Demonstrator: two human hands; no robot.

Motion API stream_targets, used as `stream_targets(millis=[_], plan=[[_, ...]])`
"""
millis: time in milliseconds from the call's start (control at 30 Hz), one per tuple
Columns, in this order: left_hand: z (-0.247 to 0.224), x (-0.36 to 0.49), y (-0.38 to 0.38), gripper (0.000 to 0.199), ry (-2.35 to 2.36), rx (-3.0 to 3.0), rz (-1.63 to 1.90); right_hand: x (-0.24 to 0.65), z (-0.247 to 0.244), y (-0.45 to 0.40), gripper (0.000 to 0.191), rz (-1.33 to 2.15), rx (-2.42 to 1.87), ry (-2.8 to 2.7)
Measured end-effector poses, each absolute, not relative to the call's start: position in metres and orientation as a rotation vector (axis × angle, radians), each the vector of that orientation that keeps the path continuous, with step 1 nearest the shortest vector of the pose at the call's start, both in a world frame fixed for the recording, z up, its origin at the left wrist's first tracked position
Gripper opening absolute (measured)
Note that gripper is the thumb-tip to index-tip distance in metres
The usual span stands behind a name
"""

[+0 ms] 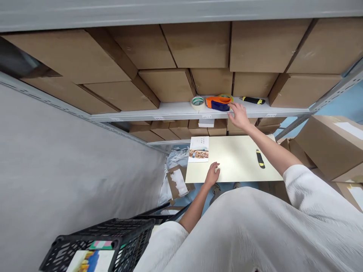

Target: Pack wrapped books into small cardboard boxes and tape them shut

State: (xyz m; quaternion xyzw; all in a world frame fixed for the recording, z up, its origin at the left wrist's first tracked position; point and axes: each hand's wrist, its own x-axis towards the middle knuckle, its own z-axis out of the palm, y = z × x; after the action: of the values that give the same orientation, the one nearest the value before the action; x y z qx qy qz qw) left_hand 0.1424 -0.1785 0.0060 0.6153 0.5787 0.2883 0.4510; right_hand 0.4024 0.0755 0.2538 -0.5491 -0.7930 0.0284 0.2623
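Observation:
My right hand (238,114) reaches to the grey shelf, its fingertips at the right end of an orange and dark blue tape dispenser (218,103). Whether the fingers grip it cannot be made out. Left of the dispenser lies a roll of tape (197,102), and to the right a black and yellow cutter (252,100). Over the near edge of the pale yellow board (232,158) is my left hand (212,174), fingers apart and holding nothing. A booklet (199,149) lies on the board's left part, and a second cutter (260,159) on its right part.
Cardboard boxes (198,45) fill the shelf behind the tools. Large cartons (331,145) stand at the right. At the lower left is a black crate (113,241) with booklets inside. Cardboard and wrapping (177,181) lie on the floor left of the board.

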Motion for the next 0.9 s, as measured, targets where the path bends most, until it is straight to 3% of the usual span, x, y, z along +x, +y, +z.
stream_targets(millis=[133, 333, 600, 900], plan=[[0.002, 0.13, -0.182, 0.033, 1.448, 1.482, 0.742, 0.389, 0.262, 0.106, 0.062, 0.021, -1.507, -2.26], [-0.003, 0.111, -0.188, 0.03, 1.442, 1.446, 0.749, 0.385, 0.258, 0.116, 0.051, -0.066, -1.537, -2.251], [0.001, 0.112, -0.176, 0.032, 1.395, 1.517, 0.711, 0.394, 0.261, 0.05, 0.045, -0.083, -1.607, -2.237], [0.001, 0.15, -0.159, 0.035, 1.291, 1.611, 0.581, 0.427, 0.179, -0.055, 0.03, 0.165, -1.886, -2.024]])
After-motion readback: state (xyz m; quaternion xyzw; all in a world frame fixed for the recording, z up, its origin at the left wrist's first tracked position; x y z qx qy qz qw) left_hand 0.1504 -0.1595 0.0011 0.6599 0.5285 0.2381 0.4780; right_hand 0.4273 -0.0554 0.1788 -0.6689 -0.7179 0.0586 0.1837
